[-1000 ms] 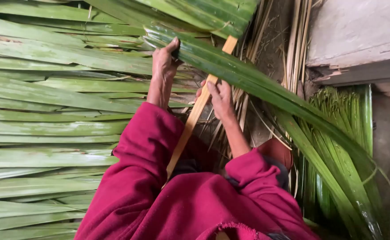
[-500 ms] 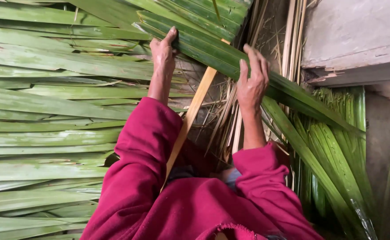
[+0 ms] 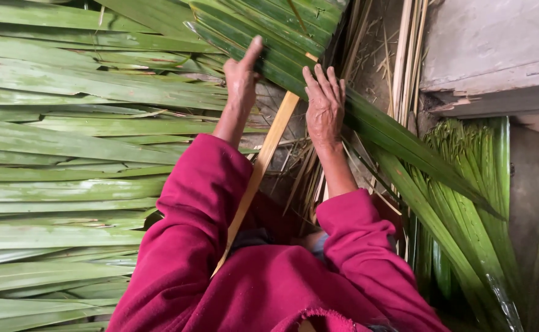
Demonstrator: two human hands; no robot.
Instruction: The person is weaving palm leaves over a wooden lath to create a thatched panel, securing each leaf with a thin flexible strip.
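Our left hand [image 3: 242,77] lies on the folded palm leaf [image 3: 294,46], fingers stretched up its edge, gripping nothing we can make out. Our right hand [image 3: 325,101] has slid in from the side over the last 0.5 s and now presses flat and open beside it. The leaf crosses the pale wooden slat [image 3: 263,160], woven leaves [image 3: 66,141] spreading left.

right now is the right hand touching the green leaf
Touching. The head view shows the right hand lying flat on the green leaf, fingers spread across it with no gap.
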